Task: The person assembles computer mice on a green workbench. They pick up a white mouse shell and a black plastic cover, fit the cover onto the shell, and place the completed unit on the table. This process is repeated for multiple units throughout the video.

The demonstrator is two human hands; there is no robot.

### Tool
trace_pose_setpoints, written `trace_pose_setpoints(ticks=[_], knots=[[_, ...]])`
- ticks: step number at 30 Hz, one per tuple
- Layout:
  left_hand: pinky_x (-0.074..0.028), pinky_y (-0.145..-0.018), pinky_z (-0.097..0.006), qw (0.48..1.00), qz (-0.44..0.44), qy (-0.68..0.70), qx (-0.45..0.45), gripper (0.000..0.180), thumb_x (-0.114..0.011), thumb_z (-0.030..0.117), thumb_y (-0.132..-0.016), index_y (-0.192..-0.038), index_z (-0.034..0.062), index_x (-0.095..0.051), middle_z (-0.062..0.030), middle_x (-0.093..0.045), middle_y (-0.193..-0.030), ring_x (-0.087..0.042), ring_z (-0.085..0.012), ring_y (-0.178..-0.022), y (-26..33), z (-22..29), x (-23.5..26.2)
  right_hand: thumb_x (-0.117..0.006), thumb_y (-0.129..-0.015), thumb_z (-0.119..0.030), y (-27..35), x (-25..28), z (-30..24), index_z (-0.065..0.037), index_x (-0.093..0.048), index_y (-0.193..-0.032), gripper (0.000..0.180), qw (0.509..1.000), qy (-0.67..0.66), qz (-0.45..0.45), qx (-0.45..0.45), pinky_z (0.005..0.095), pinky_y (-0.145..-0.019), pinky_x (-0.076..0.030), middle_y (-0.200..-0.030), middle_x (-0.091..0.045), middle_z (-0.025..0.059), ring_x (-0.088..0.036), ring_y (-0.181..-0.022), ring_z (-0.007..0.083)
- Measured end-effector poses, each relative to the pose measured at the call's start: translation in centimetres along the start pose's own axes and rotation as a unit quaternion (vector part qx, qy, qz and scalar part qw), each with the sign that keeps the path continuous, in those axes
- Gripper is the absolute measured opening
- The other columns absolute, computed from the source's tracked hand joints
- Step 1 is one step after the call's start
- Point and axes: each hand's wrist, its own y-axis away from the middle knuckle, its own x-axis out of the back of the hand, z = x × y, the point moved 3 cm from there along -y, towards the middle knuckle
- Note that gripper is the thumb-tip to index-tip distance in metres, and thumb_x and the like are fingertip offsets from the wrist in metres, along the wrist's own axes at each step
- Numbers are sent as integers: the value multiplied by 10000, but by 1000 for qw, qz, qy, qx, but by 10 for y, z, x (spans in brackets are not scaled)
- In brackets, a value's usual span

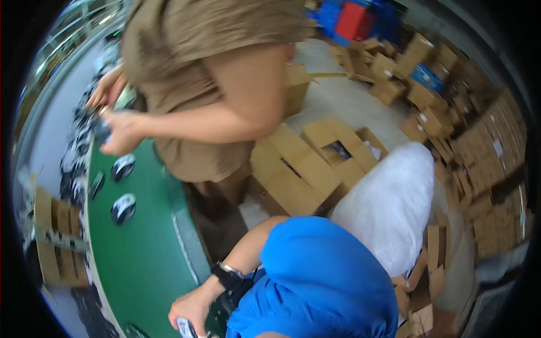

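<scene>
Head view, belt: green conveyor belt (pixel 143 253) running up the left, carrying round black-and-white parts (pixel 123 208) spaced along it.
Near hand: one own hand (pixel 194 310) at the lower edge, watch on the wrist, curled around a small white piece (pixel 185 325); left or right unclear.
Other own hand: out of sight.
Co-worker: person in a tan shirt (pixel 214 50) bent over the belt, both hands on a dark part.
Floor: open cardboard boxes (pixel 315 163), a white plastic bag (pixel 394 203).
Room: stacked cartons (pixel 479 152) at right.

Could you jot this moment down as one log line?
hand with wristwatch: grips small white item at green conveyor belt edge | co-worker's hands: above round black-and-white parts | cardboard boxes behind
</scene>
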Motion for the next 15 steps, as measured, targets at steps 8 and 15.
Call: trace_pose_setpoints(ticks=[8,15], knots=[[-510,-851,-385,983,153,-87,60,714,-856,265,-586,-1180,-7,-567,-185,-652,-1016,-652,-309,-947,21,91,-3,-841,-548,-207,-21,15,-12,9,-589,-1191,723,986,-10,-167,-26,361,-866,-519,-1119,-617,162,-626,-995,286],[-492,-898,-340,973,174,-55,138,761,-838,260,-591,-1243,-3,-545,-176,-643,-1088,-635,-259,-995,-8,127,30,-781,-572,-119,-82,53,-19,14,-633,-1147,609,963,-117,-230,-79,314,-897,-504,-1106,-654,147,-641,-990,207]])
